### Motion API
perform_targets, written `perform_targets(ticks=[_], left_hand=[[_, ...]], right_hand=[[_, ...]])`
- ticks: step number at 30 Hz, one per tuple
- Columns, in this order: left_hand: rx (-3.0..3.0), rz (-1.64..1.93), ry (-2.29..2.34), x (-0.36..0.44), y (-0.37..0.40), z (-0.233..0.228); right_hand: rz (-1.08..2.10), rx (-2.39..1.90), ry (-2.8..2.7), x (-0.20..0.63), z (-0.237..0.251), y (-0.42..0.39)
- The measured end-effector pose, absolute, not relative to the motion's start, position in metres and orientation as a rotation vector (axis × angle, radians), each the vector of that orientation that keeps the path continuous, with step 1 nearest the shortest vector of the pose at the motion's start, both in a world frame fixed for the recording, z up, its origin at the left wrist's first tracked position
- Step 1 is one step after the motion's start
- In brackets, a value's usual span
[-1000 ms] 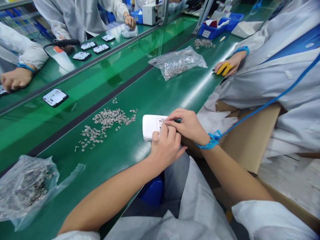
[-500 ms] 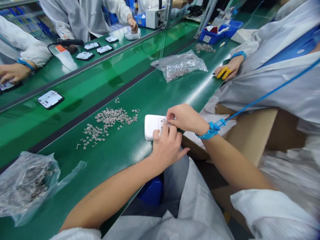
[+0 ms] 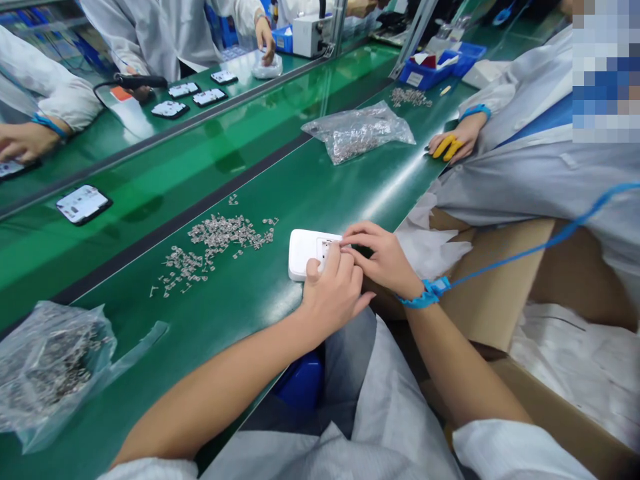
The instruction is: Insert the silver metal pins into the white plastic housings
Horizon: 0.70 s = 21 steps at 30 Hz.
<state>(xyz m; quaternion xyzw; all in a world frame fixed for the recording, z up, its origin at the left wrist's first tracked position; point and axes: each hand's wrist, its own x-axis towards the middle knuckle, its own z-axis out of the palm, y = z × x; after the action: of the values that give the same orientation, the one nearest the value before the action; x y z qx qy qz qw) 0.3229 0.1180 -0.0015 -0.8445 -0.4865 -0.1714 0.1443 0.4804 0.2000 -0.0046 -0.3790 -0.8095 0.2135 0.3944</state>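
A small white plastic case (image 3: 303,251) with rounded corners lies near the front edge of the green bench. Its upper face has a recessed compartment (image 3: 324,246) with small dark and metallic details. My left hand (image 3: 334,288) grips the case from the near side, the thumb at its front and the fingers over the recess. At the right end of the case, my right hand (image 3: 383,259) has its fingertips closed against it, partly hidden behind the left fingers. Left of the case, many small metal contact pieces (image 3: 225,232) are spread in a loose pile.
Clear plastic bags of metal pieces lie at the left (image 3: 55,373) and farther back (image 3: 360,130). A conveyor belt carries a white-and-black device part (image 3: 83,204). Right of me stands an open cardboard box (image 3: 493,287). A co-worker's hand (image 3: 457,141) with yellow finger covers rests on the bench.
My right hand has shifted slightly down and right, its fingers straighter along the case's end. My left hand stays on the case. The device part on the belt has moved left.
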Motion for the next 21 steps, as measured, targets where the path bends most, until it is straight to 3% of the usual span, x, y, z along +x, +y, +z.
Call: perform_targets(ticks=[15,21], left_hand=[[-2.399,-0.511,-1.323,0.324,0.125,-0.003],[-2.376,-0.432,-1.307,0.325,0.120,-0.003]], right_hand=[[0.293,-0.865,-2.141,0.485,-0.019,0.184],[0.401,-0.938,-2.126,0.486,-0.013,0.195]])
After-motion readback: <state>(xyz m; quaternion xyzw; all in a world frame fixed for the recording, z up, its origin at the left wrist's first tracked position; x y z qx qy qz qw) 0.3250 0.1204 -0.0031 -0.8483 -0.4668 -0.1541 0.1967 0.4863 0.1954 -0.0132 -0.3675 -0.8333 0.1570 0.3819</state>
